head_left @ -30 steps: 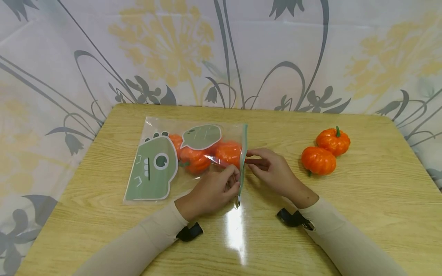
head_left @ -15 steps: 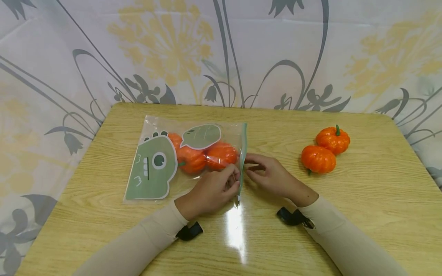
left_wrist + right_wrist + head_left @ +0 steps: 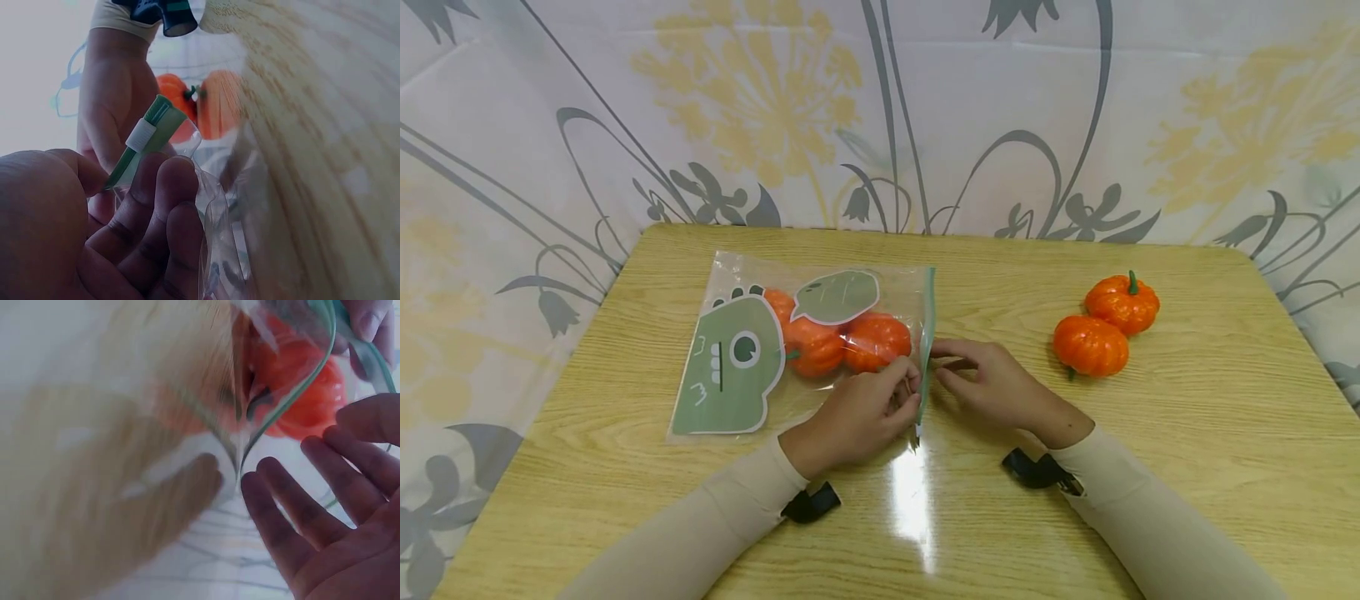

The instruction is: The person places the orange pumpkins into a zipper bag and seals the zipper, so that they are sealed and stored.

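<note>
A clear zip bag with a green monster print lies on the table, its green-edged mouth facing right. Inside show an orange toy pumpkin near the mouth and two more further in, partly behind the print. My left hand pinches the near end of the mouth; in the left wrist view the white zip slider sits just above its fingertips. Beside the mouth is my right hand, fingers extended and holding nothing. The right wrist view shows the mouth's green edge parted, with right fingertips close to it.
Two orange toy pumpkins, a front one and a rear one, sit together on the wooden table to the right. A flower-patterned cloth hangs behind the table's far edge.
The pumpkin nearest the mouth has slid left, deeper into the bag. My right hand has drawn slightly down at the mouth, while the left keeps its pinch in place.
</note>
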Demonstrator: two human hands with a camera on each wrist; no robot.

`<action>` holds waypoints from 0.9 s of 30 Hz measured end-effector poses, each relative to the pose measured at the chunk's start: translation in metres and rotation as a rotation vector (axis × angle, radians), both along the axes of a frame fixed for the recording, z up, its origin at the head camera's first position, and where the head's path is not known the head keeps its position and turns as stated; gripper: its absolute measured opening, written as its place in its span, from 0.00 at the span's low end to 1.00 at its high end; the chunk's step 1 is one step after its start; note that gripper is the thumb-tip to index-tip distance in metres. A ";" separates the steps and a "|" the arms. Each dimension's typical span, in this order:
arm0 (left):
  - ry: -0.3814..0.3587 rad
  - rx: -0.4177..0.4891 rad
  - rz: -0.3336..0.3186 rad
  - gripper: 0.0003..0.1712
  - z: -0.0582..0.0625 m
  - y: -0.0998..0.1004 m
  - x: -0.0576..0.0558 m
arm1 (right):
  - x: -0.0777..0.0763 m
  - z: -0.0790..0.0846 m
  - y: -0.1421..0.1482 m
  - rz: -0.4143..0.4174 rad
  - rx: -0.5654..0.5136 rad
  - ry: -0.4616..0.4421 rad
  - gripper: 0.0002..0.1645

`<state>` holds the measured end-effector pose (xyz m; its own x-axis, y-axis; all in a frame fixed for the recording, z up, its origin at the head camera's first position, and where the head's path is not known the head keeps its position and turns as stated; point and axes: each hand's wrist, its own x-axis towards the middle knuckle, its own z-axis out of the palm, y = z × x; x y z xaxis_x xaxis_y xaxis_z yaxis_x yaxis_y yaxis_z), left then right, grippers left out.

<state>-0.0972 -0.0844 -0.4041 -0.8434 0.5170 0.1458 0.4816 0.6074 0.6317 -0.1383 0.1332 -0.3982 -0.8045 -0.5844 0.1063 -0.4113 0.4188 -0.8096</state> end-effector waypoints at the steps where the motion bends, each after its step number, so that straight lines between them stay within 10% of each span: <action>1: 0.000 0.000 0.000 0.04 0.000 0.000 0.000 | 0.000 0.001 0.001 -0.020 0.009 0.017 0.21; 27: -0.027 -0.014 0.006 0.05 0.001 0.000 0.000 | -0.011 0.032 0.032 -0.256 0.177 0.373 0.14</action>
